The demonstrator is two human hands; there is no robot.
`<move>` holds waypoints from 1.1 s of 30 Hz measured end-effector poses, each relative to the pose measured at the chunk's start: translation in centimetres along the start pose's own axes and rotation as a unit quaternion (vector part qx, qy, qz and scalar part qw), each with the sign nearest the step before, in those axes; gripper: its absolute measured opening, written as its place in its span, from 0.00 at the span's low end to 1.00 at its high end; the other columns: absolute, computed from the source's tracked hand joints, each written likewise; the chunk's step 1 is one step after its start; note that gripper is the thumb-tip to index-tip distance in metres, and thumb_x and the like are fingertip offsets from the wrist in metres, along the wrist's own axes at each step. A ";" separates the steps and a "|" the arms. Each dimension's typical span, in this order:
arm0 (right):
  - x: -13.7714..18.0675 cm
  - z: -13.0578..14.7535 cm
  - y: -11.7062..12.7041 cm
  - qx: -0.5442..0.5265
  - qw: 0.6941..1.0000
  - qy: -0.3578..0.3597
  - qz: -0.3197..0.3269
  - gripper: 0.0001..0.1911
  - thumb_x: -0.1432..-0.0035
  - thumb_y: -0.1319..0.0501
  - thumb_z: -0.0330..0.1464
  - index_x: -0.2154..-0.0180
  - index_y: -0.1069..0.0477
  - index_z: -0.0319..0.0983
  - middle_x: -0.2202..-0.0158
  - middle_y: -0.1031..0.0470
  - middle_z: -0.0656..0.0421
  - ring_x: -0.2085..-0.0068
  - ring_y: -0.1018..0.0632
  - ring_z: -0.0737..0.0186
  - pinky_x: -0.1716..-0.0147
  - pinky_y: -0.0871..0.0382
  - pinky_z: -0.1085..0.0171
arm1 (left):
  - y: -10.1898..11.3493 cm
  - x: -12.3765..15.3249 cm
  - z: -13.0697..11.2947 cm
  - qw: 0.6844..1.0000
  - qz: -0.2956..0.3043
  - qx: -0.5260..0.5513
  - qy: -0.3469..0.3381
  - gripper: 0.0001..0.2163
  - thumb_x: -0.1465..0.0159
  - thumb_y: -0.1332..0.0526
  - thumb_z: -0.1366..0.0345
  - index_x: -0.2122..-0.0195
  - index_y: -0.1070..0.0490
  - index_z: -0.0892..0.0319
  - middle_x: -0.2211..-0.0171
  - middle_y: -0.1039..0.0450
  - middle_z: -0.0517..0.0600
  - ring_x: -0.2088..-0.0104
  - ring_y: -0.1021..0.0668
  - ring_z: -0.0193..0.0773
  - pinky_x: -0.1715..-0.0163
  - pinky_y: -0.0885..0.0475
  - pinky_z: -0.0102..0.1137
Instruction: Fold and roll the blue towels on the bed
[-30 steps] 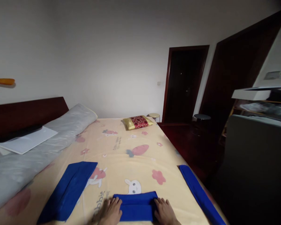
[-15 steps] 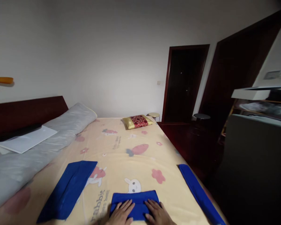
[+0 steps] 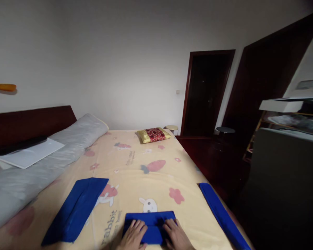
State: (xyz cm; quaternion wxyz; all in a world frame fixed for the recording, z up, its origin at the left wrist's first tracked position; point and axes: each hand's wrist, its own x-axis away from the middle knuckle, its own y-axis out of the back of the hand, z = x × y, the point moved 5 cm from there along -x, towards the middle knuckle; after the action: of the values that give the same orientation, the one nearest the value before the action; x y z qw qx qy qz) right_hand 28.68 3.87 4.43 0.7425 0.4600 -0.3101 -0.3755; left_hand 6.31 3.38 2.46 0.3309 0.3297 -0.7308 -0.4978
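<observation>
On the bed (image 3: 135,194) I see a flat blue cloth (image 3: 75,210) left of the folded blue cloth (image 3: 152,232); the left hand (image 3: 134,234) rests on the folded blue cloth's left half, fingers loosely spread, pinching nothing visible, the right hand (image 3: 177,235) likewise on its right half, apparently smoothing it, which calls for even pressure next; right of it lies a blue strip (image 3: 222,215)

- A bedroom in a home: the bed (image 3: 135,192) wears a sheet (image 3: 184,165) printed with rabbits, carrots and flowers.
- At the bed's left side, a dark headboard (image 3: 28,121) and a long grey roll of bedding (image 3: 75,142).
- On the bed's far end, a gold-and-red cushion (image 3: 153,135).
- Beyond the bed, to its right, a door (image 3: 210,93) with a handle.
- Right of the bed, a round stool (image 3: 225,130).
</observation>
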 end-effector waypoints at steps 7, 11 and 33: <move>-0.8 -1.4 -2.0 0.014 0.999 -0.028 0.022 0.31 0.52 0.45 0.33 0.43 0.34 0.42 0.42 0.29 0.49 0.40 0.32 0.45 0.38 0.45 0.46 | -1.4 -0.8 0.2 0.999 0.035 -0.004 0.039 0.28 0.40 0.52 0.72 0.37 0.43 0.52 0.36 0.38 0.55 0.34 0.39 0.49 0.33 0.48 0.50; -0.8 -2.7 -2.4 -0.013 0.998 -0.043 -0.037 0.25 0.57 0.43 0.32 0.53 0.28 0.40 0.51 0.23 0.51 0.48 0.27 0.50 0.43 0.39 0.52 | -1.9 -1.0 1.4 0.995 0.028 -0.001 0.096 0.28 0.39 0.54 0.69 0.36 0.43 0.60 0.35 0.39 0.59 0.34 0.40 0.49 0.32 0.53 0.50; -1.2 -2.2 -1.8 0.032 0.999 -0.032 -0.030 0.32 0.46 0.46 0.32 0.38 0.40 0.40 0.36 0.35 0.51 0.38 0.33 0.49 0.38 0.42 0.49 | 0.4 -0.9 -0.2 0.990 0.030 -0.024 0.138 0.36 0.46 0.52 0.77 0.33 0.50 0.58 0.31 0.48 0.53 0.32 0.43 0.45 0.33 0.47 0.46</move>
State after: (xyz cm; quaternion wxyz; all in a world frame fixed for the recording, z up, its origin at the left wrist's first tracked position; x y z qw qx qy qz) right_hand 29.29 5.35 1.79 0.7054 0.4802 -0.3314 -0.4025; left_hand 6.87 4.11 2.72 0.4511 0.3648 -0.6758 -0.4546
